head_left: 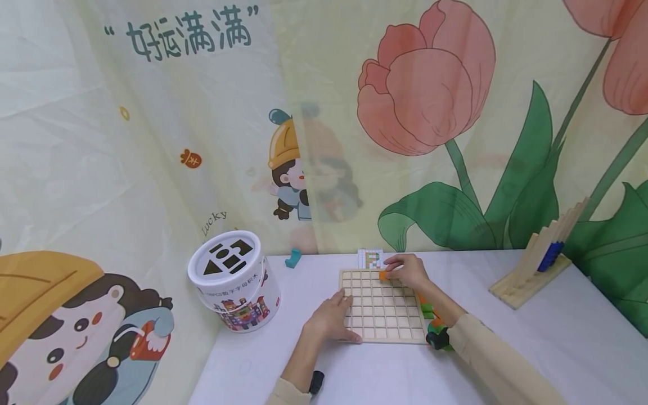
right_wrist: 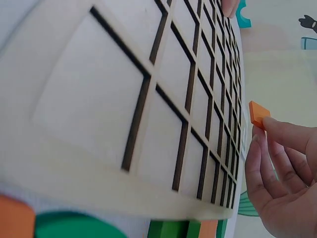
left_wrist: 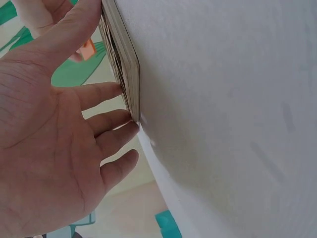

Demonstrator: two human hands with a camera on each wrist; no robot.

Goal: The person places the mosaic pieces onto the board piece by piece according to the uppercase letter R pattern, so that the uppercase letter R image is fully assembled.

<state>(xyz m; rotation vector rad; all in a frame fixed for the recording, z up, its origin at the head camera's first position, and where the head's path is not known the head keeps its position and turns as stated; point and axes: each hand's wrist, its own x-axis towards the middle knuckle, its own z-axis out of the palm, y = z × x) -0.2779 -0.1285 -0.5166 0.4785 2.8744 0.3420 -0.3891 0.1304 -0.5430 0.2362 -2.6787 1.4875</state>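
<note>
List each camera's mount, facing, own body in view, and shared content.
Head: head-worn, facing forward-down at grid board; left hand, right hand, sleeves show.
Left: wrist-worn, facing board's edge past left palm; right hand partly shows.
Right: wrist-worn, looking across board; right hand, left fingertips show.
Both wrist views share the orange tile.

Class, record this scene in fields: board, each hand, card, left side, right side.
board: wooden grid board, flat on the white table
left hand: touches the board's left edge
right hand: pinches an orange square tile near the board's far edge
card: gridded pattern card, beyond the board
left side: lidded white bucket, teal block
right side: orange and green pieces, wooden stand with blue pieces
</note>
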